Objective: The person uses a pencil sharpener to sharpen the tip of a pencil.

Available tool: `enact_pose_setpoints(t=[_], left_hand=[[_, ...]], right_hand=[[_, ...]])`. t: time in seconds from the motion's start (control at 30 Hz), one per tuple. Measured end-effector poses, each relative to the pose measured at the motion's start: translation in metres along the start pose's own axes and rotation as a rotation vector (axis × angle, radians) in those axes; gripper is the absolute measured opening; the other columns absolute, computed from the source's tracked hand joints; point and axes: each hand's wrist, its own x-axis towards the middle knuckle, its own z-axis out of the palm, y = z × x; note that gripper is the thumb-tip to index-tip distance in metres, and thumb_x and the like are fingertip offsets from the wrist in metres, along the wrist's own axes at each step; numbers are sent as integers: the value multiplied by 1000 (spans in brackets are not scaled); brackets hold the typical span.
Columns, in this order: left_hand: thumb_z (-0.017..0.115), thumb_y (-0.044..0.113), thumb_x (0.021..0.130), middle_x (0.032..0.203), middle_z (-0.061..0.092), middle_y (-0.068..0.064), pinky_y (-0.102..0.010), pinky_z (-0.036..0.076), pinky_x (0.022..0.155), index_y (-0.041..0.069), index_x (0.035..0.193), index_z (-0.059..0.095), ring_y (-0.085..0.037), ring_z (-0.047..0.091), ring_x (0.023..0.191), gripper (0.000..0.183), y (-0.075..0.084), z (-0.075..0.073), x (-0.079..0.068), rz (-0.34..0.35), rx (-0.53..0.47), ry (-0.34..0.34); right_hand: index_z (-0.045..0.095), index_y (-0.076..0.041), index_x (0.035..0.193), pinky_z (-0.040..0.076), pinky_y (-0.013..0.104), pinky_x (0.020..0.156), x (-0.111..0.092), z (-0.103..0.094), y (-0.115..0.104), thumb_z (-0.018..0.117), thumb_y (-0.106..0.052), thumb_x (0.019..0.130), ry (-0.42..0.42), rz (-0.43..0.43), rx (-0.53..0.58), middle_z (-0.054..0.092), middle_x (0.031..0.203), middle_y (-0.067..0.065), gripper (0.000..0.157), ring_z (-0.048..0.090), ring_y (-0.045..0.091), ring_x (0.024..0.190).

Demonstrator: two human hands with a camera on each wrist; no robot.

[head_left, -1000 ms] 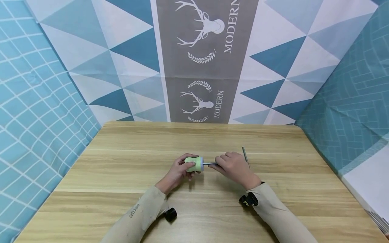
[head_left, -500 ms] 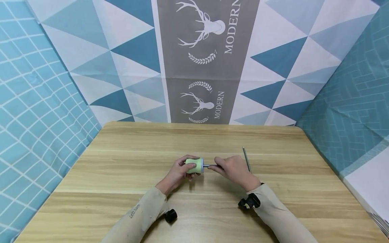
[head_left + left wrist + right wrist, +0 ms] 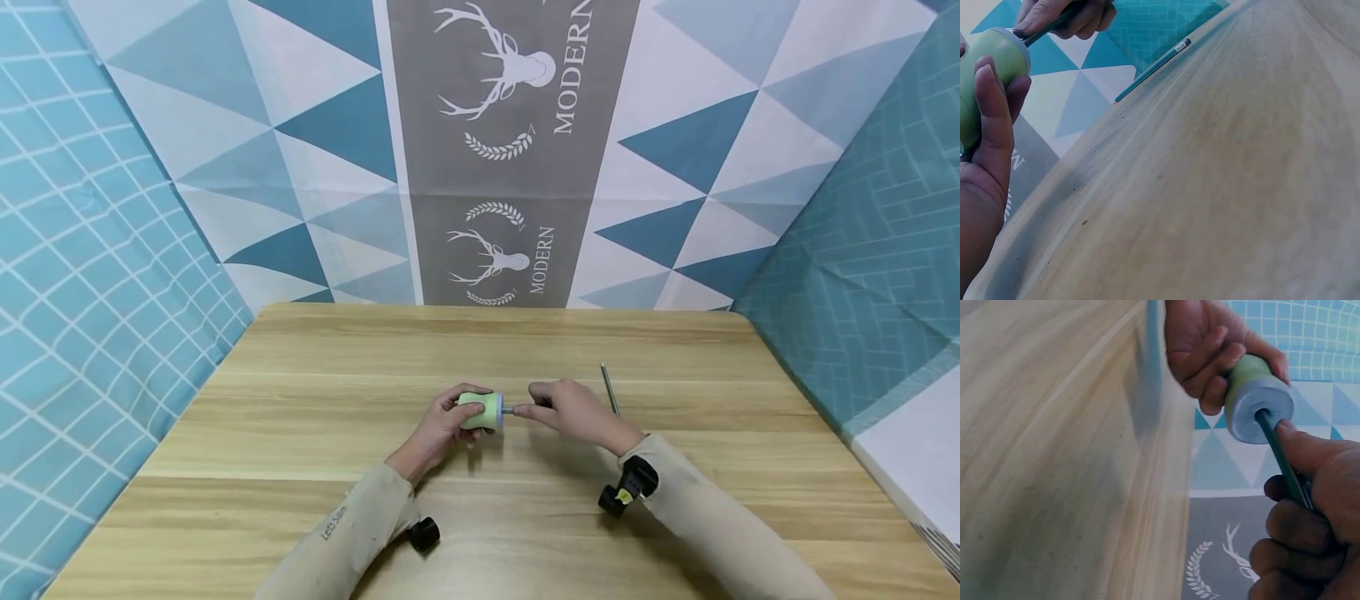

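Observation:
My left hand (image 3: 447, 419) grips a light green pencil sharpener (image 3: 482, 410) above the middle of the table, fingers and thumb around its waisted body. The pale blue end of the sharpener faces right. In the right wrist view a dark green pencil (image 3: 1280, 452) enters the hole in that end, tilted slightly. My right hand (image 3: 576, 408) holds this pencil close to the sharpener, thumb stretched along it and the other fingers curled beneath. The pencil's far part is hidden inside the right hand. The tip is hidden in the sharpener.
A second pencil (image 3: 610, 390) lies on the wooden table (image 3: 360, 350) just beyond the right hand, and also shows in the left wrist view. Patterned cloth walls (image 3: 495, 167) stand behind and at both sides. A white surface (image 3: 915, 467) borders the table at the right.
The right hand has turned about the pencil, and its thumb and index finger now reach straighter toward the sharpener. Less of the pencil shows between them. The left hand has stayed nearly still.

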Motion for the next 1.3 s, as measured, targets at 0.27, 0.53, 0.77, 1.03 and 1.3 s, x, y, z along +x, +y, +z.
enact_pose_setpoints(t=[0.27,0.53,0.77,1.03,1.3], left_hand=[[62,12,93,82,68,-11,-21,50,49,27,107,71,-11,61,59,23,0,-1,2,14,24,5],[64,8,91,82,67,-10,-22,49,48,17,111,71,-12,60,57,23,2,-1,3,41,45,11],[64,11,92,77,69,-11,-23,50,48,6,115,68,-13,61,56,24,-2,-1,1,12,59,14],[64,12,91,77,67,-12,-24,50,45,0,118,64,-13,61,54,29,-3,-1,1,-5,61,22],[61,12,92,76,66,-11,-24,49,44,27,101,72,-13,59,53,21,-2,-1,2,4,1,24]], right_hand=[[41,-14,65,24,22,42,19,-15,6,61,-33,99,-312,260,362,31,53,-6,44,26,8,45],[64,2,99,21,20,39,33,-22,19,59,-37,100,-574,612,636,28,49,-5,39,22,7,41],[56,-7,80,23,20,39,25,-17,19,60,-36,99,-533,566,618,32,51,-4,35,25,8,42],[64,-1,86,38,25,45,2,-19,21,52,-39,103,-318,308,418,54,61,1,44,42,11,48],[68,-9,107,51,24,55,-18,-12,17,62,-27,99,55,-264,-202,65,80,-3,21,56,6,63]])
